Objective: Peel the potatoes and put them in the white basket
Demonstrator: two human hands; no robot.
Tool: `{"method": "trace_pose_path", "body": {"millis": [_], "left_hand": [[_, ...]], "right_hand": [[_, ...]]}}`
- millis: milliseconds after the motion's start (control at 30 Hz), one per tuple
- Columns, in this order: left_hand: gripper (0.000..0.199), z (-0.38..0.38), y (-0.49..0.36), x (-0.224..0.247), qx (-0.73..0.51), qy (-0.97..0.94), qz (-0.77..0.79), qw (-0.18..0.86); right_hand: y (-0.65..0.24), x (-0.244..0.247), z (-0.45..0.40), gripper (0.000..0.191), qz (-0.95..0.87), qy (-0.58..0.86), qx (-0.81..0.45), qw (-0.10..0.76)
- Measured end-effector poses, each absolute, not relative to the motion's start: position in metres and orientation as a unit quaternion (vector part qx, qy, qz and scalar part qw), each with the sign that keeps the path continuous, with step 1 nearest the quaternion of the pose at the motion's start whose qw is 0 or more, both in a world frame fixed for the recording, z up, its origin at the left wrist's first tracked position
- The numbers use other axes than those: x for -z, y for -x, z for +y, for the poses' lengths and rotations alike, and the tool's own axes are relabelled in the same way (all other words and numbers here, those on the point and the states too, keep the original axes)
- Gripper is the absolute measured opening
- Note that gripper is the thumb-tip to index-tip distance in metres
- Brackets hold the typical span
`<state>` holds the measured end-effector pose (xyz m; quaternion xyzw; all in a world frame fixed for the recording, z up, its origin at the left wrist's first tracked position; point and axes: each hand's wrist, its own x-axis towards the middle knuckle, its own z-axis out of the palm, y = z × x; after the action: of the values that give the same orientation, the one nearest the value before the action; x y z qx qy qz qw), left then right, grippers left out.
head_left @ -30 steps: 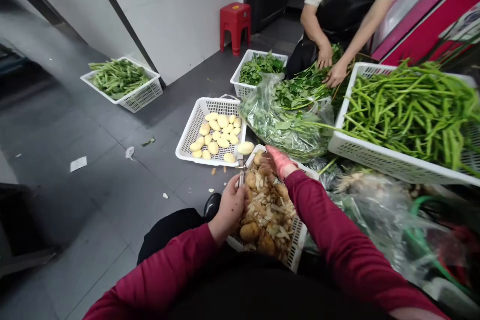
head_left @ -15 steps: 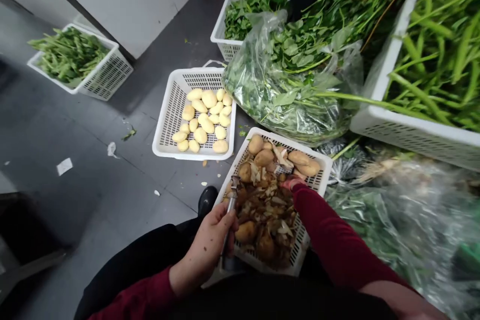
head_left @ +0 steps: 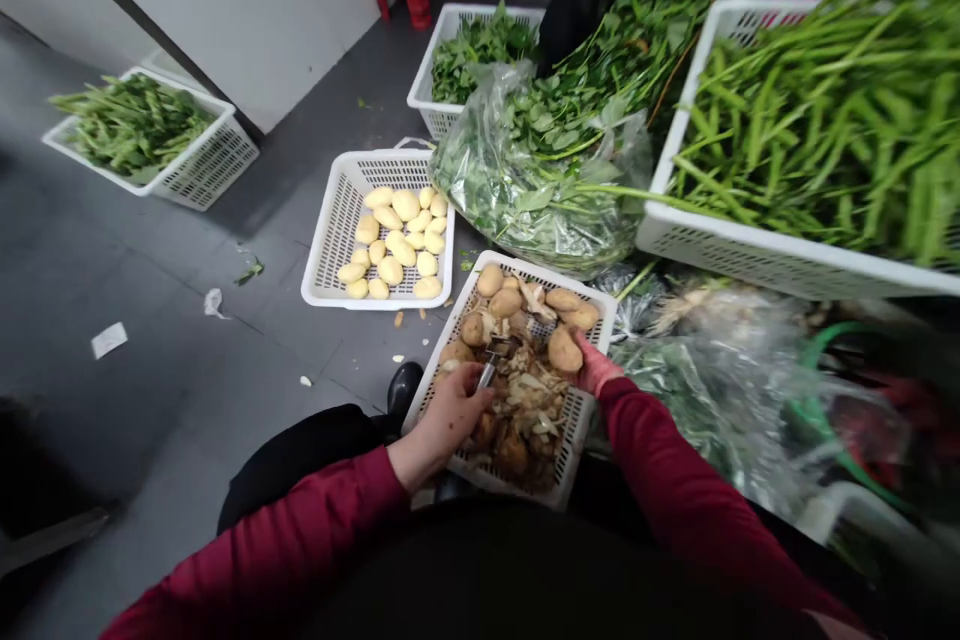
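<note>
The right hand (head_left: 598, 369), among peelings (head_left: 534, 392) half a second ago, now grasps an unpeeled potato (head_left: 564, 350) over the white basket (head_left: 576, 420) while the left hand (head_left: 452, 414) grips the peeler (head_left: 488, 373), so both seem in place.

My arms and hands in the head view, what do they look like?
The left sleeve and right sleeve are long, plain dark red, softly creased, with no visible markings. The left hand shows no glove, and no watch at its wrist. Whether the right hand wears a thin glove, I cannot tell.
</note>
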<state>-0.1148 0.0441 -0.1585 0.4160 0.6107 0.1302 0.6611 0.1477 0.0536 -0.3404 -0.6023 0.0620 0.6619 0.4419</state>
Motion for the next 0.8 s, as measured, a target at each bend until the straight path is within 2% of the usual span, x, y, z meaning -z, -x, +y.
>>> {"method": "trace_pose_path", "body": {"millis": [67, 200, 400, 533, 667, 733, 800], "left_hand": [[0.024, 0.040, 0.114, 0.161, -0.118, -0.532, 0.603, 0.583], [0.016, 0.035, 0.113, 0.158, -0.081, -0.733, 0.560, 0.378], [0.019, 0.013, 0.107, 0.146, 0.009, -0.840, 0.492, 0.228], [0.018, -0.009, 0.103, 0.145, -0.011, -0.889, 0.414, 0.195], [0.018, -0.021, 0.108, 0.139, -0.025, -0.883, 0.428, 0.191], [0.017, -0.025, 0.110, 0.135, -0.050, -0.868, 0.450, 0.205], [0.019, -0.030, 0.108, 0.133, -0.096, -0.843, 0.459, 0.262]], "right_hand": [[-0.138, 0.295, 0.058, 0.037, 0.107, 0.544, -0.687, 0.470], [-0.107, 0.213, 0.043, 0.035, 0.119, 0.476, -0.663, 0.565], [-0.067, 0.149, -0.013, 0.047, 0.128, 0.491, -0.646, 0.570], [-0.052, 0.124, -0.041, 0.039, 0.161, 0.471, -0.654, 0.569], [-0.053, 0.107, -0.066, 0.036, 0.153, 0.434, -0.661, 0.593], [-0.057, 0.102, -0.076, 0.033, 0.141, 0.429, -0.655, 0.606], [-0.061, 0.101, -0.084, 0.028, 0.114, 0.429, -0.656, 0.611]]}}
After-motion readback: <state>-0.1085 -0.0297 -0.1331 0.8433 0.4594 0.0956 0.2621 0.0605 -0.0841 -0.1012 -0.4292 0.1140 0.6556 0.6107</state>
